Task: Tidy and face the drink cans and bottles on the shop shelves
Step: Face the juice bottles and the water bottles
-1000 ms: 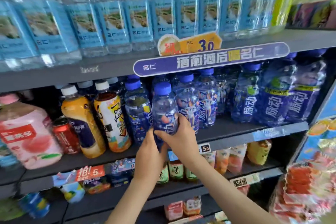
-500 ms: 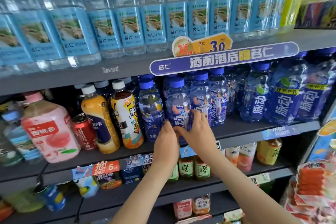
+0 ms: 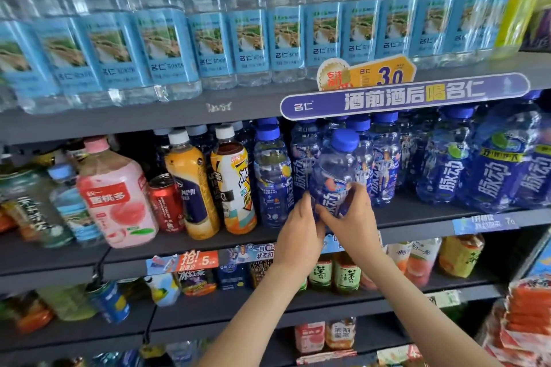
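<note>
The blue-capped bottle [image 3: 335, 170] is at the front edge of the middle shelf [image 3: 417, 217], leaning slightly with its cap [image 3: 346, 140] to the right of its base. A row of matching bottles [image 3: 384, 164] sits directly behind it, and another blue bottle [image 3: 271, 176] stands just beside it on the left.

Both hands hold the bottle low on its body. The left hand [image 3: 298, 226] wraps the lower left side. The right hand [image 3: 354, 217] wraps the lower right, with the thumb across the front of the label [image 3: 335, 188]. Whether the base rests on the shelf cannot be told; the hands cover it.

Handling, as judged:
- The bottle appears full, so expect moderate weight carried low.
- The clear plastic wall is probably thin and will dent under a hard squeeze.
- The printed film label is likely slick; grip firmly but not tightly.
- Take hold at the lower body, as here, to turn the label forward. The cap offers poor control for rotation.
- Set the bottle upright without knocking the close neighbours.
</note>
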`<move>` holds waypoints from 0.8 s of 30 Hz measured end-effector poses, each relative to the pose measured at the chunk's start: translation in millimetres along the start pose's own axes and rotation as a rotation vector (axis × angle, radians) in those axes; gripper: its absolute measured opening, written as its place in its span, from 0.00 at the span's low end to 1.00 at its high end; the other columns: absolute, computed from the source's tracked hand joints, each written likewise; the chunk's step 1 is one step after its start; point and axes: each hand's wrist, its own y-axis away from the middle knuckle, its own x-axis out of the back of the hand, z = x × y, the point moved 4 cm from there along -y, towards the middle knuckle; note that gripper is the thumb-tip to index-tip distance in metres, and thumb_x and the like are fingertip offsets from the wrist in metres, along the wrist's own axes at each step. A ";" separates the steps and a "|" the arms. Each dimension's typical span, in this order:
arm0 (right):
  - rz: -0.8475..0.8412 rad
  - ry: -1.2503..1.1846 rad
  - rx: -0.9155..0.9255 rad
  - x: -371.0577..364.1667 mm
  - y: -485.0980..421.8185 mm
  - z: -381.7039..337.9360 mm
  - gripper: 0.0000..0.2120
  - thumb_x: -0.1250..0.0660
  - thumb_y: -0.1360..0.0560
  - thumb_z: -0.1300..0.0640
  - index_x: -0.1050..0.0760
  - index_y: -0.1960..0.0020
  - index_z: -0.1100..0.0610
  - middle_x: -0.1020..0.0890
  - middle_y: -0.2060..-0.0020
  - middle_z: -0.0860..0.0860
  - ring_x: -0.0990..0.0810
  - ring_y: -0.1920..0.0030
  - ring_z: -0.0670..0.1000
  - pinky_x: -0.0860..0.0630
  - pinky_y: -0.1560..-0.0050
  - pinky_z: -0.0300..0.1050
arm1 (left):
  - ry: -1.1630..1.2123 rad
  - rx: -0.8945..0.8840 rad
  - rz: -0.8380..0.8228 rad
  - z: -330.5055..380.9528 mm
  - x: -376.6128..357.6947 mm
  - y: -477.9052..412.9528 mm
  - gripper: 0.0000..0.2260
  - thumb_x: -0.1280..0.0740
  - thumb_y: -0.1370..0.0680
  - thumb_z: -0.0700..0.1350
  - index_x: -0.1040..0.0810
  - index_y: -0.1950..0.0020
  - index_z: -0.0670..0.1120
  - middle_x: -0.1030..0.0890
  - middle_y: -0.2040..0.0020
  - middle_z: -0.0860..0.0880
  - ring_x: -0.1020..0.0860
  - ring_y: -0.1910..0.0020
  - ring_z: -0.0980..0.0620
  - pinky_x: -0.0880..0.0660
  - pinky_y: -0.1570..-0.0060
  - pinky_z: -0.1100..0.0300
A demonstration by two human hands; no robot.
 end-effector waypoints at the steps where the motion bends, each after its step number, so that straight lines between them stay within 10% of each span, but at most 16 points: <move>1: -0.023 0.013 0.011 -2.7 -2.4 -1.6 0.33 0.24 0.32 0.51 0.36 0.34 0.59 0.28 0.46 0.50 0.26 0.46 0.50 0.33 0.54 0.35 | -0.009 0.012 0.004 -1.4 -0.5 0.0 0.27 0.41 0.19 0.46 0.46 0.24 0.41 0.36 0.27 0.44 0.36 0.29 0.47 0.34 0.36 0.56; 8: -0.144 0.267 -0.008 -16.0 -15.8 -0.4 0.22 0.36 0.23 0.51 0.35 0.34 0.60 0.23 0.42 0.56 0.23 0.45 0.56 0.28 0.53 0.46 | -0.308 -0.306 0.199 -6.8 0.3 -6.8 0.37 0.26 0.30 0.39 0.41 0.25 0.41 0.36 0.27 0.41 0.36 0.29 0.45 0.36 0.32 0.51; 15: 0.077 0.320 0.209 13.5 -7.6 18.6 0.20 0.31 0.29 0.68 0.35 0.41 0.62 0.25 0.49 0.58 0.25 0.48 0.59 0.23 0.56 0.48 | -0.437 -0.313 0.190 -10.4 -16.9 -19.0 0.49 0.22 0.36 0.35 0.48 0.23 0.43 0.50 0.24 0.38 0.48 0.25 0.42 0.40 0.32 0.50; 24: 0.095 0.160 0.361 -4.0 2.4 -13.3 0.22 0.29 0.30 0.68 0.38 0.45 0.55 0.26 0.54 0.58 0.25 0.54 0.56 0.24 0.59 0.48 | -0.408 -0.395 0.242 -5.8 -1.9 -14.5 0.37 0.25 0.31 0.39 0.40 0.27 0.43 0.42 0.27 0.40 0.41 0.29 0.42 0.40 0.31 0.49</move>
